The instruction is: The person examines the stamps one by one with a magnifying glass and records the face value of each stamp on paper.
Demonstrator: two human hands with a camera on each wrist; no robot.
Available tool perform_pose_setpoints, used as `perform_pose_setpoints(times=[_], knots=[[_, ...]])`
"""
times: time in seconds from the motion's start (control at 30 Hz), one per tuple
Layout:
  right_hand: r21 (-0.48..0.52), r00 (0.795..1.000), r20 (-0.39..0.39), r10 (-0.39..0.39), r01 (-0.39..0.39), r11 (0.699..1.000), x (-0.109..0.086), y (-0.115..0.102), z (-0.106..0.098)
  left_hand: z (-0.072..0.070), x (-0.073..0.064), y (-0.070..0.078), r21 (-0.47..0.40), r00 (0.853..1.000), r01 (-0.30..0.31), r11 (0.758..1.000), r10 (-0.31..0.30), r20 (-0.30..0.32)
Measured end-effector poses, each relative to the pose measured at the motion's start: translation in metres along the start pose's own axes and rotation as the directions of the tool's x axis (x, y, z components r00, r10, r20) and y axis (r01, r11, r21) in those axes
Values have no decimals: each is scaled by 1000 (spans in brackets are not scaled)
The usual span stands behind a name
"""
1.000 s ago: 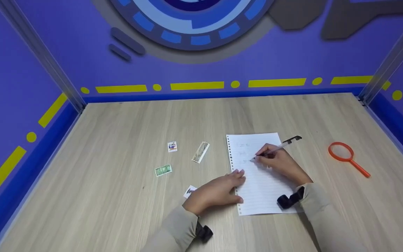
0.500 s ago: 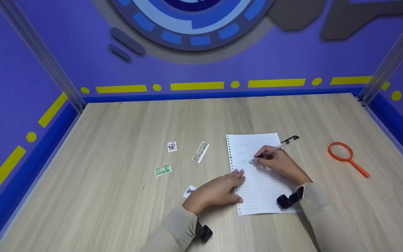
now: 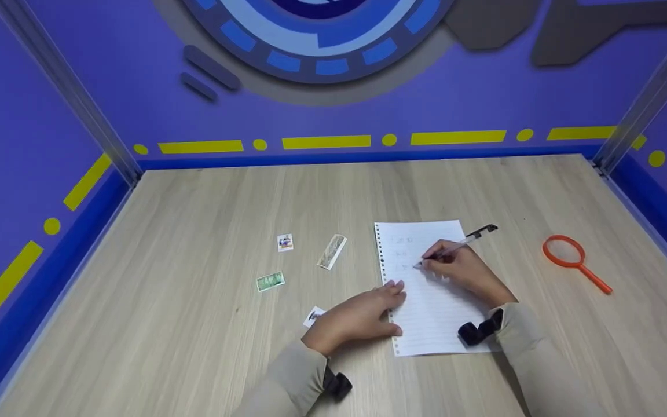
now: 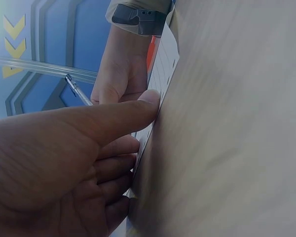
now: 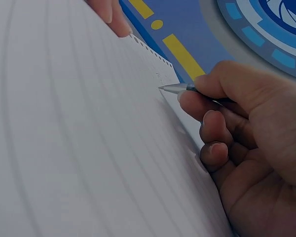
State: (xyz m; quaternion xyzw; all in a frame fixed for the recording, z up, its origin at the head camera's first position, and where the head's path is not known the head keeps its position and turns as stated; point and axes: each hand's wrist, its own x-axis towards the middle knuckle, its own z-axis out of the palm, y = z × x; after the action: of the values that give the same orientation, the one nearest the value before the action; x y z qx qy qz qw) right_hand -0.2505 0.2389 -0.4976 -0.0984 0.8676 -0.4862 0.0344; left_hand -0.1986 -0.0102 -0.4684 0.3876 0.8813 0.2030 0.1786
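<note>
My right hand pinches a pen with a clear barrel and black clip end, its silver tip at the sheet's surface. Beneath it lies a sheet of lined paper with punched holes down its left edge. A few short lines of faint handwriting stand near the top. My left hand rests on the sheet's left edge with fingers and thumb spread, as the left wrist view also shows. A small stamp-like picture is partly hidden behind that hand.
Left of the paper lie a brown stamp-like slip, a green one and a small colourful picture one. An orange magnifying glass lies to the right. Blue-purple panels wall the table at the back and sides.
The pen tip and right hand shift slightly over the third line of writing, with a bit more marking visible there. My left hand stays in place.
</note>
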Motion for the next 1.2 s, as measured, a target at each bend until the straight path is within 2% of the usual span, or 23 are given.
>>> perform_pose_setpoints(times=[0.37, 0.73, 0.83, 0.97, 1.07, 1.2], knots=[[0, 998, 23, 51, -51, 999, -2, -2, -1, 0, 1, 2, -15, 1000, 21, 1000, -21, 8], [-23, 1000, -17, 20, -21, 1000, 1, 0, -1, 0, 1, 1, -25, 1000, 17, 1000, -17, 7], [-20, 1000, -24, 7, -8, 1000, -2, -9, -3, -1, 1, 2, -28, 1000, 12, 1000, -12, 7], [-10, 1000, -27, -7, 7, 1000, -2, -9, -3, -1, 1, 2, -26, 1000, 12, 1000, -11, 9], [5, 1000, -29, -11, 11, 1000, 1, 0, -2, -1, 1, 1, -18, 1000, 13, 1000, -13, 10], [20, 1000, -28, -1, 2, 1000, 1, 0, -3, -1, 1, 1, -16, 1000, 13, 1000, -13, 12]])
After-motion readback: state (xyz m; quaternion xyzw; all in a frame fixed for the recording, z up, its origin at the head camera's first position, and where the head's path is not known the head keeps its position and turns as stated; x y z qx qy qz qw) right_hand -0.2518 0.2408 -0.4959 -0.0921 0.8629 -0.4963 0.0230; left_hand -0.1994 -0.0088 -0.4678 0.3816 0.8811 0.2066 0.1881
